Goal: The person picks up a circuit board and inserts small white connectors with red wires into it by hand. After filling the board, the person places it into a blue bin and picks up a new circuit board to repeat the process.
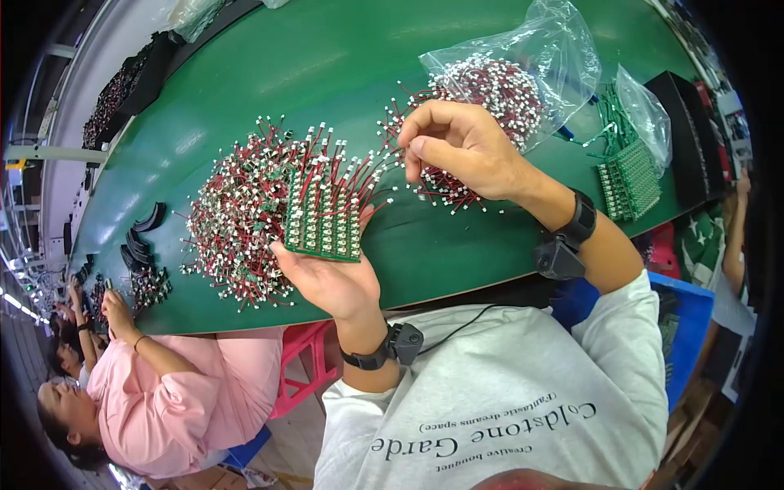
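Note:
My left hand (335, 282) holds a green circuit board panel (323, 216) from below, thumb at its near left corner. Rows of small white parts cover the panel, and red wires with white connectors rise from its far and right sides. Over the near left of a pile of red wires with white connectors (490, 90), my right hand (457, 151) hovers with curled fingers, the thumb close to the index fingertip. Whatever it may pinch is too small to make out. Left of the panel lies a big heap of wired small boards (237, 212).
A clear plastic bag (563, 49) partly covers the wire pile. Stacked green panels (629, 181) lie at the right beside a black box (690, 139). On the left, a co-worker in pink (180, 400) sits at the green table (327, 57), near black curved parts (139, 245).

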A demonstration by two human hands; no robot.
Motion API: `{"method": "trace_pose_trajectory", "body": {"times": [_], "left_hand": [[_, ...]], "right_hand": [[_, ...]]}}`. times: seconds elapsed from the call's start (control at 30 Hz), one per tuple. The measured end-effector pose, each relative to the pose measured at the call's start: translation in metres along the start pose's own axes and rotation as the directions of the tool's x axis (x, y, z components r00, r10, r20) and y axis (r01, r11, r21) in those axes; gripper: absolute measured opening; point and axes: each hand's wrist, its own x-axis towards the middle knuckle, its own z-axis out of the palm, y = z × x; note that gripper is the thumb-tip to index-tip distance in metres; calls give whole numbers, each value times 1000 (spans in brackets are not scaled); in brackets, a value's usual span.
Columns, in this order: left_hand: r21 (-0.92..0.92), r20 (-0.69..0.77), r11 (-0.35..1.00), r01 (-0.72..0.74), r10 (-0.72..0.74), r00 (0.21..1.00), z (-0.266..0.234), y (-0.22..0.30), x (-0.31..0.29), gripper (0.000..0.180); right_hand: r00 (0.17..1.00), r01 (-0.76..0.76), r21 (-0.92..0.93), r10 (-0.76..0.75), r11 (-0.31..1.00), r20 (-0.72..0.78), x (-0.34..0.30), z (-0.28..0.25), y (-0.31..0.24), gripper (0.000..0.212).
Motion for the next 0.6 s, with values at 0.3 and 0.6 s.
{"method": "trace_pose_trajectory", "body": {"times": [0.3, 0.6], "left_hand": [[68, 42, 998, 19, -22, 999, 0, -3, 0, 59], [-59, 64, 997, -42, 46, 997, 16, -19, -11, 52]], "right_hand": [[999, 39, -200, -32, 979, 40, -10, 4, -6, 24], [925, 375, -473, -293, 797, 241, -24, 30, -5, 16]]}}
